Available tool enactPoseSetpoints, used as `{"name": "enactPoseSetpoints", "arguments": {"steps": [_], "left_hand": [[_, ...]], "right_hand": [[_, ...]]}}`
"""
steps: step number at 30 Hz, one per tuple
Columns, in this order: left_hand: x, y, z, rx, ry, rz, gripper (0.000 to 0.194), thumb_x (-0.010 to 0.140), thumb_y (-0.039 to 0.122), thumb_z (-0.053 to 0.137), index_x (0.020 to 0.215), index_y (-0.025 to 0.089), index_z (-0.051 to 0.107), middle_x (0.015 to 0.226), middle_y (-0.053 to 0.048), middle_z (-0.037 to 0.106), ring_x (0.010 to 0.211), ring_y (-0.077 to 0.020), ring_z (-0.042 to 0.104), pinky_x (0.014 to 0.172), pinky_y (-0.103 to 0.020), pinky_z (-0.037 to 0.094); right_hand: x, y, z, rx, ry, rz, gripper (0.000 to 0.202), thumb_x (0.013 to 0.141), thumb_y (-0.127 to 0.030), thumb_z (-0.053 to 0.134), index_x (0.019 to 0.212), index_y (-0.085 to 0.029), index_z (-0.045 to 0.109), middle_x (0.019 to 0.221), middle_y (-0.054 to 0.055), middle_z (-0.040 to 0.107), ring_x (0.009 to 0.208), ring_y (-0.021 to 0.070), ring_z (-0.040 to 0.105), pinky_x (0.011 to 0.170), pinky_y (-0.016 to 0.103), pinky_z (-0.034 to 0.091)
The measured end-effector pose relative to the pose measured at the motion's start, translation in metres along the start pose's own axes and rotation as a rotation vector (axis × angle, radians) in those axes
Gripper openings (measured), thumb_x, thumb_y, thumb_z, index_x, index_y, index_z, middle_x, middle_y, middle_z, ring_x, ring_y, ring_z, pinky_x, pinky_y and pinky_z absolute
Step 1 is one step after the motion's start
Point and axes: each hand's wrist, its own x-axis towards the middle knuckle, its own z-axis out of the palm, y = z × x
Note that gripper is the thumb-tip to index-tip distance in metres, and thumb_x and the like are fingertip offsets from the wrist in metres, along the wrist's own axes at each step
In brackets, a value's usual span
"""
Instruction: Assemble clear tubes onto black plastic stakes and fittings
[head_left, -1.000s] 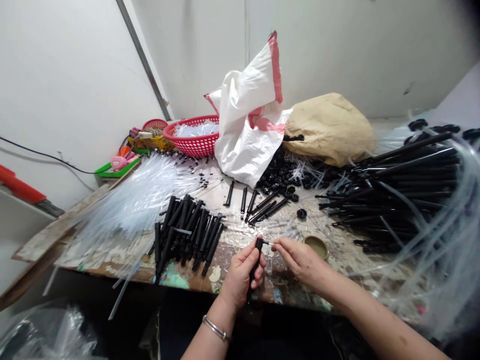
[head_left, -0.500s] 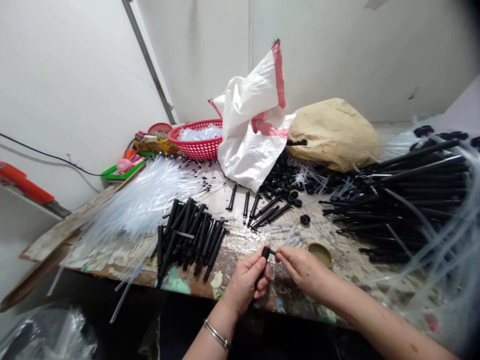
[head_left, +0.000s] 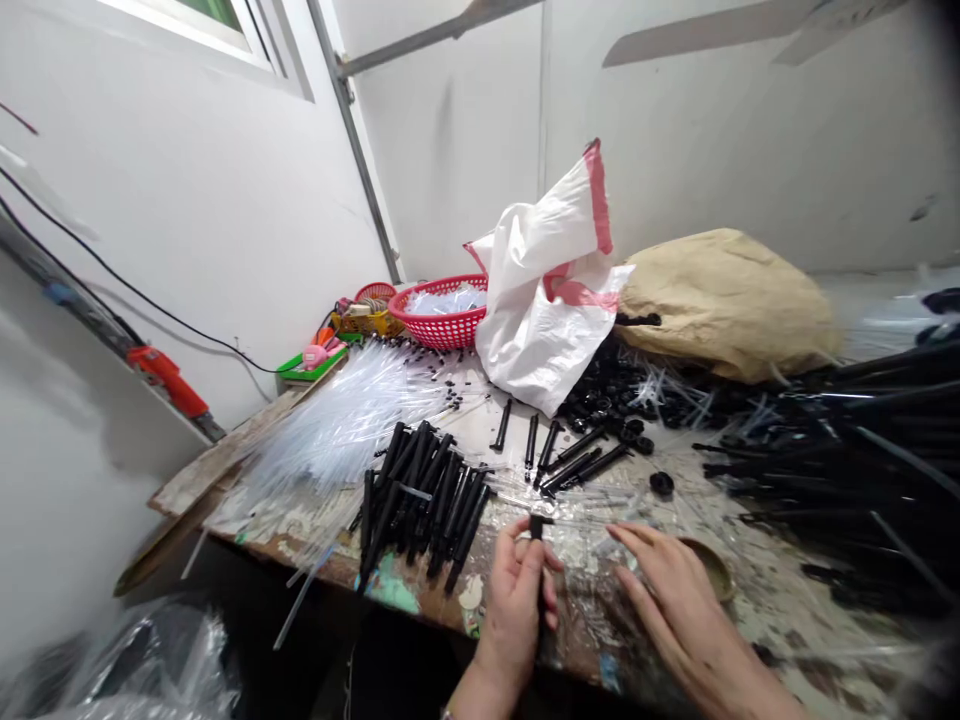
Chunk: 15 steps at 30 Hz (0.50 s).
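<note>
My left hand (head_left: 514, 595) is closed around a black plastic tube (head_left: 537, 527), held upright near the table's front edge. A short side stub juts right from the tube's top. My right hand (head_left: 675, 600) is apart from it, thumb and fingers spread, with nothing visible in it. Thin clear plastic strips (head_left: 611, 540) lie by its fingertips, and a small round dish (head_left: 712, 568) is partly hidden behind it. To the left of my hands is a pile of similar black tubes (head_left: 420, 500). Several more black tubes (head_left: 574, 468) lie beyond my hands.
Long clear tubes (head_left: 337, 415) spread across the left side. Behind stand a red basket (head_left: 439, 328), a white sack (head_left: 536, 320) and a tan sack (head_left: 727, 300). Long black pieces (head_left: 855, 470) are heaped at right, and a black ring (head_left: 661, 484) lies nearer.
My right hand has left the tube's side stub, moved right and spread its fingers. My left hand keeps hold of the tube, now more upright. The camera view has shifted up and left.
</note>
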Motion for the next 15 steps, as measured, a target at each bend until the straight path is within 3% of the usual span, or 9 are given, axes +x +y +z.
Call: {"name": "enactPoseSetpoints", "arguments": {"steps": [4,8,12,15], "left_hand": [[0.007,0.042,-0.015,0.092,0.23,0.302,0.034,0.081,0.039,0.055,0.108,0.02,0.045,0.075,0.0,0.06,0.048,-0.0073,0.049,0.04,-0.016,0.04],[0.032,0.103,-0.048,0.279,0.475,0.615,0.029,0.083,0.036,0.053,0.107,0.02,0.048,0.077,0.0,0.063,0.057,-0.0098,0.056,0.048,-0.019,0.044],[0.071,0.145,-0.094,0.633,0.562,0.627,0.035,0.081,0.038,0.052,0.109,0.017,0.049,0.073,0.0,0.064,0.061,-0.0132,0.058,0.057,-0.024,0.046],[0.099,0.156,-0.119,0.964,0.606,0.502,0.035,0.083,0.036,0.044,0.11,0.015,0.051,0.077,-0.004,0.068,0.067,-0.017,0.06,0.066,-0.03,0.048]], "right_hand": [[-0.011,-0.017,-0.011,0.114,-0.185,-0.068,0.023,0.089,-0.024,0.041,0.106,-0.023,0.056,0.108,0.009,0.057,0.102,0.0195,0.056,0.086,0.033,0.049],[-0.011,-0.042,-0.023,0.275,-0.339,-0.038,0.021,0.09,-0.02,0.038,0.097,-0.022,0.057,0.097,0.006,0.059,0.091,0.014,0.059,0.08,0.024,0.049],[-0.006,-0.052,-0.026,0.349,-0.405,0.034,0.02,0.09,-0.021,0.037,0.093,-0.021,0.057,0.089,0.005,0.06,0.084,0.0127,0.059,0.077,0.022,0.049],[-0.002,-0.048,-0.022,0.342,-0.442,0.042,0.021,0.09,-0.023,0.036,0.089,-0.02,0.057,0.087,0.006,0.06,0.082,0.0138,0.059,0.074,0.024,0.048]]}}
